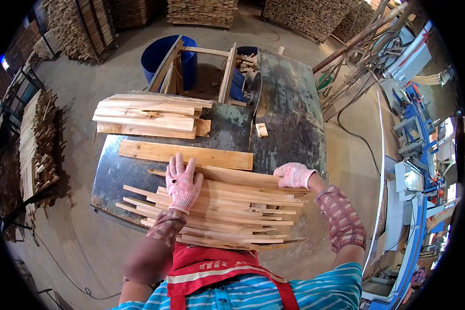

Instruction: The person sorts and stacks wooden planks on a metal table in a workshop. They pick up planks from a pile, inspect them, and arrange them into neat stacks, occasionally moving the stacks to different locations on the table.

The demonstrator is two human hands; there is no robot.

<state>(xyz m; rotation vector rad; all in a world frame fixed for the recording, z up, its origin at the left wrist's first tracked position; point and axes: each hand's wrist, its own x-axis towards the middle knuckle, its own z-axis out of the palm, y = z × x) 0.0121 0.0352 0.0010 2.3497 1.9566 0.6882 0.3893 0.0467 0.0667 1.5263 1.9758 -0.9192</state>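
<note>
While the left hand (182,184) in its pale pink knitted glove lay palm down, fingers spread and released, over the left part of a long, flat, light-brown wooden board (237,175), the right hand (296,175) in a matching glove had its fingers curled around that board's right end, grasping it. The board lay along the far edge of a layered spread of narrow, pale wooden strips (227,206), their ends uneven. Just beyond it, a honey-coloured wooden plank (191,154) rested on the dark, scuffed metal tabletop (292,137) — and farther off, leftward, was a stack of pale wooden boards (144,119), with a small wooden block (262,130) to its right.
</note>
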